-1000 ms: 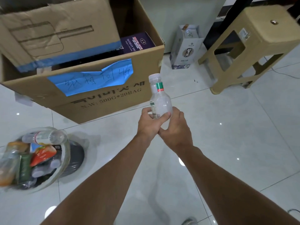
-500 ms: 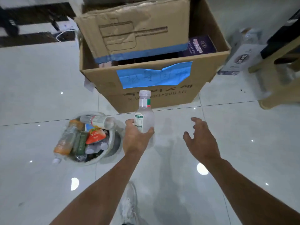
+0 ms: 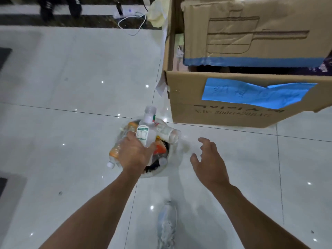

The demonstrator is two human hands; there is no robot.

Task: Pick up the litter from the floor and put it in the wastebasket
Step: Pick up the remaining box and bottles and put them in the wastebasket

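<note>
Glossy white floor [image 3: 71, 87] tiles fill the frame. Centre frame: wastebasket [image 3: 162, 174], packed with bottles and wrappers. Left grip [image 3: 133, 155] grasps a clear bottle [image 3: 146, 130] by its lower body, upright, cap up, over the wastebasket opening; contact with the contents cannot be told. Right grip [image 3: 208, 162], released with fingers spread and loosely curled, hovers right of the wastebasket. Box [image 3: 233, 114]: upper right. Shoe [image 3: 166, 225]: bottom centre.

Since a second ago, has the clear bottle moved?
Yes: the clear bottle, gripped by the left hand, went leftward from before the cardboard box to over the wastebasket.
</note>
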